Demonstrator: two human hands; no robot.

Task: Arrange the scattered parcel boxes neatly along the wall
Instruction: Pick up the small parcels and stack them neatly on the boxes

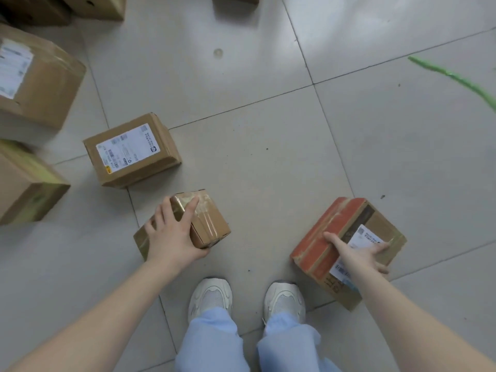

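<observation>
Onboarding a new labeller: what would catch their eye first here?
Two bare arms reach down: the left grip holds a small taped box left of the white shoes, and the right grip holds a red-taped box on the right. More brown boxes sit toward the left edge, and a green streak crosses the grey floor top right.

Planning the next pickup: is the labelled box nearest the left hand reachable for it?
Not yet, probably: the left hand grips the small taped box; only bare floor lies before the labelled box.
</observation>
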